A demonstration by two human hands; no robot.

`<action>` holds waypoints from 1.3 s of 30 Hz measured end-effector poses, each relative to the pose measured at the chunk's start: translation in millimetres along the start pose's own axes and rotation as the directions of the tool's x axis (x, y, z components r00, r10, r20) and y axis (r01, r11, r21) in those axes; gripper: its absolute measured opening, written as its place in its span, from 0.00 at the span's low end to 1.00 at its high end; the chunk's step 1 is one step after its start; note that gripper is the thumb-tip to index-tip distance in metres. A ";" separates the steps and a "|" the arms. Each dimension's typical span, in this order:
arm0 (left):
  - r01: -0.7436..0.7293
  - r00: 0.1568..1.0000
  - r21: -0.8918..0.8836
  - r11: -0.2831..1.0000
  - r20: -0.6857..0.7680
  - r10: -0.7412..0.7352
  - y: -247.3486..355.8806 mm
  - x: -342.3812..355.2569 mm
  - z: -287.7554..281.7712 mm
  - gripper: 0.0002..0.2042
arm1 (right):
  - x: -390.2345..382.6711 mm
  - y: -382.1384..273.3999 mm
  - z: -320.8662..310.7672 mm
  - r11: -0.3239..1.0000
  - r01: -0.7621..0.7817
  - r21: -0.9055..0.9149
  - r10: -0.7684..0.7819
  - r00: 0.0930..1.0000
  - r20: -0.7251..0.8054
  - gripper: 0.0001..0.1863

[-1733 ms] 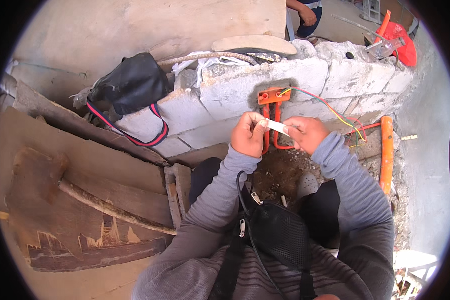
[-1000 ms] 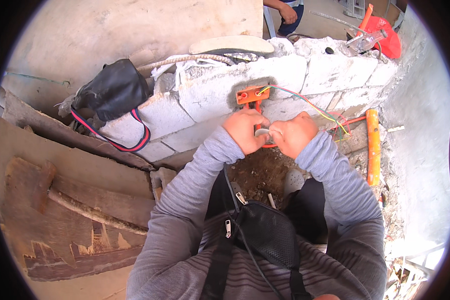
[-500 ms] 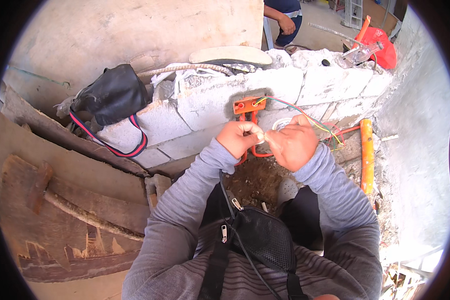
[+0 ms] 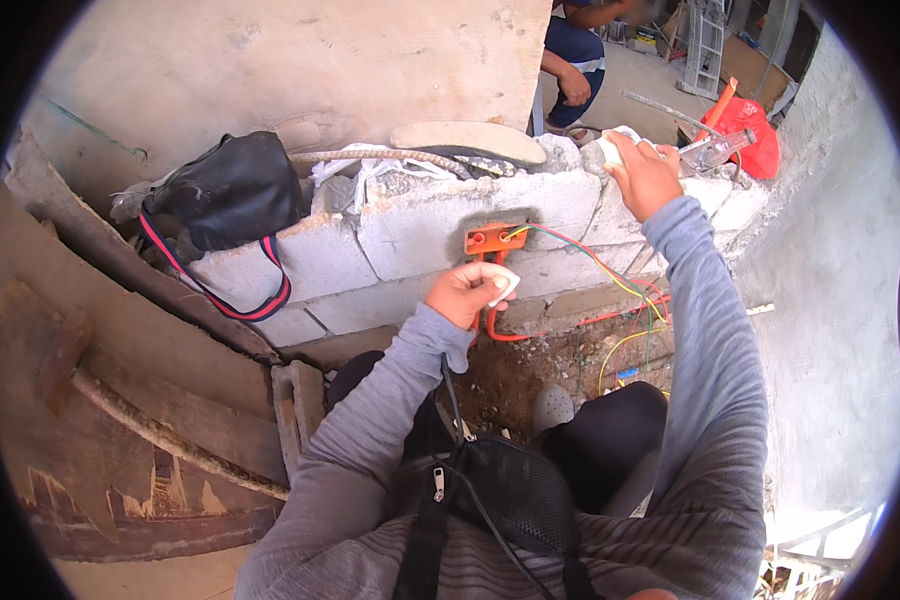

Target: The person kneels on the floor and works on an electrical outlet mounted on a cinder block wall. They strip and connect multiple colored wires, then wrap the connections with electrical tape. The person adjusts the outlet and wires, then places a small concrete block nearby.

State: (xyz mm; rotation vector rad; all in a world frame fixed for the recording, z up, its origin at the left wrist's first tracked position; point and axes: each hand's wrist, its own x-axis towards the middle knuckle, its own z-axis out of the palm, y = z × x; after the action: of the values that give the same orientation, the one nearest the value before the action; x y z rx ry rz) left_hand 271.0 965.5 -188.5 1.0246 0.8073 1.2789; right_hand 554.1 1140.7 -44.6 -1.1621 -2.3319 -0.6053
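Observation:
Pinched between thumb and fingers of my left hand [image 4: 462, 295] is a small flat white piece [image 4: 508, 288], in front of the block wall [image 4: 440, 222]. My right hand [image 4: 648, 178] reaches out over the wall's top, its fingers closed around a white object [image 4: 610, 150] whose kind is partly hidden by them. Between the hands, an orange electrical box [image 4: 496, 239] is set in the wall. Yellow, green and red wires [image 4: 595, 262] come out of it and hang to the right. Orange conduit [image 4: 510, 337] runs down below the box.
A black bag [image 4: 232, 195] with a striped strap lies at the left on the wall. Right of my right hand are a glass bottle [image 4: 720, 150] and a red bag [image 4: 755, 140]. A hammer [image 4: 160, 435] lies at lower left. Another person [image 4: 573, 75] sits beyond the wall.
My hands were together in front of the box and have parted. The right one has moved up and right to the wall's top with a white object; the left keeps a small white piece.

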 end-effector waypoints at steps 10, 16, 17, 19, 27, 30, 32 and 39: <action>0.041 0.997 0.062 0.997 0.059 -0.044 -14.1 -10.1 -14.8 0.11 | 38.6 -11.6 21.3 0.995 -0.001 -0.104 0.040 0.924 0.379 0.33; 0.077 0.993 0.091 0.993 0.078 -0.084 -12.8 -4.0 -6.7 0.12 | 19.1 -7.6 31.4 0.982 -0.012 -0.187 0.027 0.997 0.077 0.29; 0.054 0.995 0.098 0.994 0.075 -0.061 -14.5 -2.6 -6.1 0.12 | 16.3 -11.1 29.6 0.986 -0.007 -0.166 0.000 0.999 -0.048 0.27; 0.008 0.998 0.113 0.994 0.066 -0.016 -18.1 -0.8 -6.0 0.13 | 3.5 -21.7 26.2 1.000 -0.027 -0.006 0.026 0.989 -0.149 0.22; -0.022 0.996 0.135 0.991 -0.082 0.033 -8.6 1.0 -13.0 0.13 | -75.6 -89.7 25.8 0.783 -0.329 0.528 0.117 0.911 0.395 0.14; -0.023 0.992 0.109 0.994 -0.122 0.036 -4.5 -2.7 -16.6 0.13 | -75.2 -97.8 32.1 0.796 -0.137 0.589 0.058 0.987 0.150 0.12; -0.038 0.989 0.116 0.993 -0.140 0.054 -4.0 -4.6 -19.6 0.13 | -74.5 -104.6 27.0 0.797 -0.092 0.597 0.027 0.993 0.118 0.11; -0.036 0.982 0.172 0.984 -0.176 0.066 -2.3 -3.4 -23.5 0.12 | -84.8 -133.5 30.3 0.778 -0.087 0.622 0.020 0.993 0.114 0.12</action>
State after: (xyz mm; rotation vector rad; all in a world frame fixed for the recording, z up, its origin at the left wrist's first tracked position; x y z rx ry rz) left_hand 249.8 965.8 -199.4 1.0791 1.0487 1.3802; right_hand 483.9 1032.9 -141.5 -0.9366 -2.2880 0.2675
